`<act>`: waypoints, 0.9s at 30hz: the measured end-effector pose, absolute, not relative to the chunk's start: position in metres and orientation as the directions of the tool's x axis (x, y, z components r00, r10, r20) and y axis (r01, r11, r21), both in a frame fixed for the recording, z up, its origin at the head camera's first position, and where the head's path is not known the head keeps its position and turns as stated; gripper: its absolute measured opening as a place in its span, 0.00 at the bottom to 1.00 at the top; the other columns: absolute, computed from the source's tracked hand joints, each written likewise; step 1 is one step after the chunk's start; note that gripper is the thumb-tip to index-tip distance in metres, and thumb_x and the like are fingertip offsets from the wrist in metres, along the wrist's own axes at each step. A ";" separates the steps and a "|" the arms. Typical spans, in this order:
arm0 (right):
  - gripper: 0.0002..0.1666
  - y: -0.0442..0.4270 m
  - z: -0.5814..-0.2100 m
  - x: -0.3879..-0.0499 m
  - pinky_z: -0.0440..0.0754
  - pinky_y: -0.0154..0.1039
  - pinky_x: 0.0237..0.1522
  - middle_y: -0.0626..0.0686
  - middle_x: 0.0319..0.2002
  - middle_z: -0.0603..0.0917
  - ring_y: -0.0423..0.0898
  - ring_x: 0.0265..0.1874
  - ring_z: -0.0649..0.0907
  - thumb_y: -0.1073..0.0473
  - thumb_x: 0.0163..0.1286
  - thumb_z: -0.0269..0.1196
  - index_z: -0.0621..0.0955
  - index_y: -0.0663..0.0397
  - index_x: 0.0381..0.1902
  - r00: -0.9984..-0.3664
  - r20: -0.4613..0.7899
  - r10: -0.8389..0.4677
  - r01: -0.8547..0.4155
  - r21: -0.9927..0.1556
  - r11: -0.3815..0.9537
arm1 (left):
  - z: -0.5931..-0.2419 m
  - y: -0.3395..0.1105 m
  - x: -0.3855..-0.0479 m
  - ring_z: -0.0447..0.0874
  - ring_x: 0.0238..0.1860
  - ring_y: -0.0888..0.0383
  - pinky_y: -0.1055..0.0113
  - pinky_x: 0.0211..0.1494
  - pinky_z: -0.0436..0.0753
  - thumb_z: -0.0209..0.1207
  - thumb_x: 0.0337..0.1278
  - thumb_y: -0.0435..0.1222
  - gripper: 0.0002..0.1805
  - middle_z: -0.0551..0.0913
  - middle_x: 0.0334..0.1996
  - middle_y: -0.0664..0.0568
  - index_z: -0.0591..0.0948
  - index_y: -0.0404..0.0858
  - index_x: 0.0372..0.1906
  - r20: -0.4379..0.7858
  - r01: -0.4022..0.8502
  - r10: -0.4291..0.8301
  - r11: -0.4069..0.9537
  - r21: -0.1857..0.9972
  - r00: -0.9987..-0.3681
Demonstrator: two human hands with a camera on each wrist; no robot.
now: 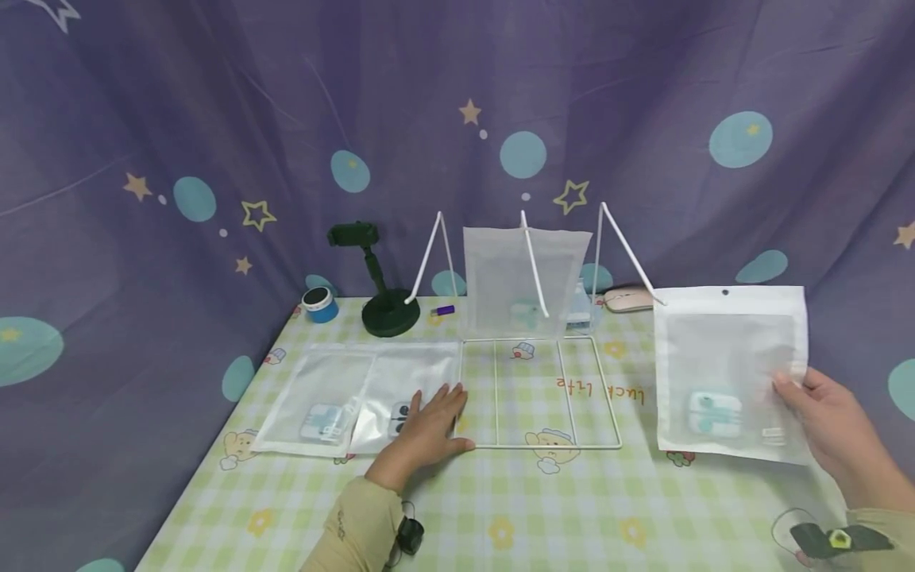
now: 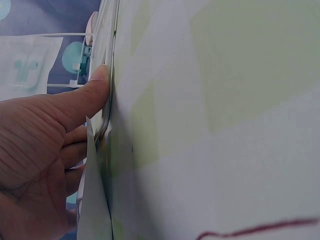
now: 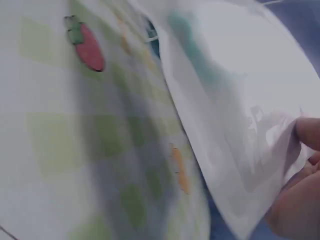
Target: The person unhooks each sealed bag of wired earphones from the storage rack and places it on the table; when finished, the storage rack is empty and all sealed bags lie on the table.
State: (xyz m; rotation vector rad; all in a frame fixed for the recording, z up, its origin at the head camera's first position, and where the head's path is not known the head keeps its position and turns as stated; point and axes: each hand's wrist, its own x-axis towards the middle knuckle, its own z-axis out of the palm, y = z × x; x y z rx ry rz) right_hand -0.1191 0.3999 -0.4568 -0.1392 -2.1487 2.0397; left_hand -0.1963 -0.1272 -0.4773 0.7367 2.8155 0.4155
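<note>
Bag (image 1: pixel 729 342), frosted white with earphones (image 1: pixel 715 413) inside, is up in the air just left of the right hand (image 1: pixel 851 429), its top left corner by the tip of the right hook (image 1: pixel 629 247). Can't tell if corner and tip touch.

Step looks like hanging it, judging by the hung bag (image 1: pixel 493 274), up and left of the right grip. To do it well: bring the hole (image 1: pixel 725 292) in the top strip, above and left of that grip, over to the hook tip; it sits too far right, so the bag needs to go left. A pinch higher up, nearer the hole, should steer better; held low, the thin sheet may fold or swing. Slide on gently, keep the strip square. The other hand should steady the rack (image 1: pixel 539 447).

Pose: right grip narrow, thumb in front, pinching the bag's right edge below mid-height, forearm from lower right. Left hand (image 1: pixel 427 429) palm down, fingers straight, thumb out to the right, clasping nothing, over a flat bag (image 1: pixel 415 369) and the rack's left edge.
</note>
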 end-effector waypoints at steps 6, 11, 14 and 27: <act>0.34 0.389 -0.474 -0.141 0.81 0.37 0.29 0.43 0.36 0.83 0.34 0.29 0.79 0.44 0.77 0.50 0.68 0.67 0.65 -0.973 -0.122 0.198 0.194 -0.893 0.406 | -0.477 -0.127 -0.196 0.49 0.76 0.45 0.36 0.72 0.41 0.65 0.54 0.55 0.48 0.57 0.75 0.45 0.61 0.35 0.74 -0.125 0.443 0.500 0.838 0.317 -0.857; 0.43 0.377 -0.479 -0.156 0.77 0.47 0.44 0.79 0.62 0.65 0.54 0.45 0.78 0.43 0.78 0.45 0.56 0.81 0.68 -0.955 -0.188 0.229 0.283 -0.813 0.510 | -0.477 -0.127 -0.196 0.48 0.76 0.45 0.36 0.72 0.41 0.65 0.54 0.55 0.48 0.56 0.75 0.45 0.61 0.35 0.74 -0.132 0.439 0.496 0.842 0.313 -0.858; 0.42 0.373 -0.480 -0.163 0.68 0.63 0.57 0.80 0.67 0.56 0.72 0.62 0.65 0.45 0.78 0.44 0.54 0.82 0.68 -0.949 -0.221 0.226 0.310 -0.796 0.521 | -0.478 -0.127 -0.197 0.48 0.76 0.45 0.37 0.72 0.41 0.65 0.54 0.55 0.48 0.56 0.75 0.45 0.61 0.35 0.74 -0.136 0.436 0.495 0.843 0.316 -0.858; 0.30 0.365 -0.485 -0.178 0.67 0.65 0.55 0.81 0.55 0.67 0.74 0.53 0.70 0.58 0.72 0.51 0.64 0.83 0.57 -0.953 -0.157 0.258 0.296 -0.665 0.685 | -0.479 -0.127 -0.197 0.47 0.76 0.47 0.38 0.73 0.40 0.64 0.55 0.55 0.48 0.55 0.76 0.47 0.60 0.36 0.75 -0.143 0.434 0.493 0.846 0.309 -0.859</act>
